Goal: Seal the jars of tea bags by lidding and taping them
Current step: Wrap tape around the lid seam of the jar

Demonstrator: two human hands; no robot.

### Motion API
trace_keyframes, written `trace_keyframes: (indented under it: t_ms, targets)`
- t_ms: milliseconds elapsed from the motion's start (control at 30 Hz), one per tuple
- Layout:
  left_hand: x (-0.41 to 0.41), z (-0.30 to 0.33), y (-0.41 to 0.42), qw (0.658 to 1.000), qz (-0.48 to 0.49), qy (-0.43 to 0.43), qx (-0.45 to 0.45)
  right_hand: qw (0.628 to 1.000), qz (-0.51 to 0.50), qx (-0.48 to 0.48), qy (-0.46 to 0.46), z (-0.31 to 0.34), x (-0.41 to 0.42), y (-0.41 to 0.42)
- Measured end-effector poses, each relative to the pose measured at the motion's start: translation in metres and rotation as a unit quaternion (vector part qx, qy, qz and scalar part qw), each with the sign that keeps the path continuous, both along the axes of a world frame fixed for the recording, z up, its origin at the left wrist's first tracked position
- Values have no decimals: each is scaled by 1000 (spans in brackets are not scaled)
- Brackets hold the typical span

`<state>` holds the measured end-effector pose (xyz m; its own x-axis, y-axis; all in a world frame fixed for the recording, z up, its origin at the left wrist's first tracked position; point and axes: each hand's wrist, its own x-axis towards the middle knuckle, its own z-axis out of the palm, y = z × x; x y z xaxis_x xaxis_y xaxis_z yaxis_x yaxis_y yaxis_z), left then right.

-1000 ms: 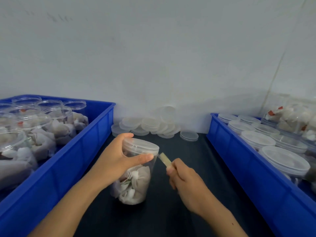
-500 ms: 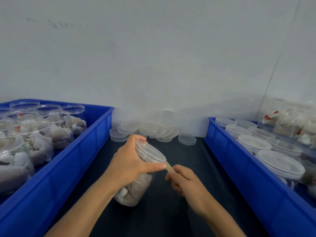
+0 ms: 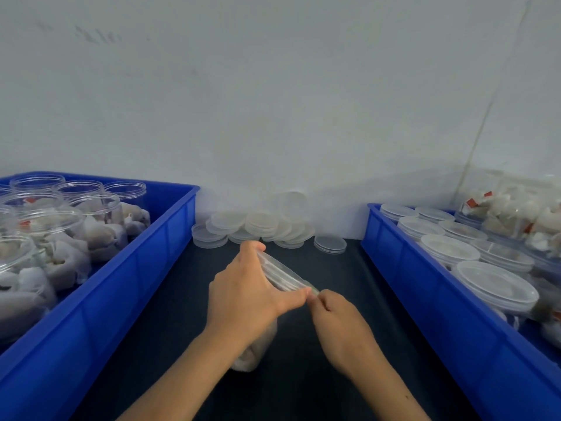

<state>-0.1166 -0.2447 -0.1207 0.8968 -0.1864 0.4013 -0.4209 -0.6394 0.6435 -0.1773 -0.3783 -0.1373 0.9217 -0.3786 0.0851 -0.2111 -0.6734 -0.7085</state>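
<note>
A clear plastic jar (image 3: 253,354) of white tea bags stands tilted to the right on the dark table, its clear lid (image 3: 280,273) on. My left hand (image 3: 246,296) grips the jar just under the lid, with the thumb stretched to the lid's near rim. My right hand (image 3: 337,317) pinches a short strip of pale tape (image 3: 314,290) against that rim, beside the left thumb. Most of the jar is hidden behind my left hand and wrist.
A blue crate (image 3: 127,278) on the left holds several open jars of tea bags (image 3: 60,238). A blue crate (image 3: 425,302) on the right holds several lidded jars (image 3: 491,284). Loose clear lids (image 3: 261,226) lie piled by the wall. A clear bag of tea bags (image 3: 516,214) sits far right.
The jar has tipped further to the right in my left hand. My right hand has brought the tape strip in from beside the lid to its rim, next to my left thumb.
</note>
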Motion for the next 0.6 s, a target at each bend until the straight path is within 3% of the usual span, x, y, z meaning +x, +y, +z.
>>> trace_keyframes:
  t_ms: [367,600]
  targets:
    - [-19,-1,-11,996,28,-74,31,994,-52,-95,33,5,1,10]
    - [-25,-3,-11,993,64,-98,10,994,-47,-95,38,2,11,2]
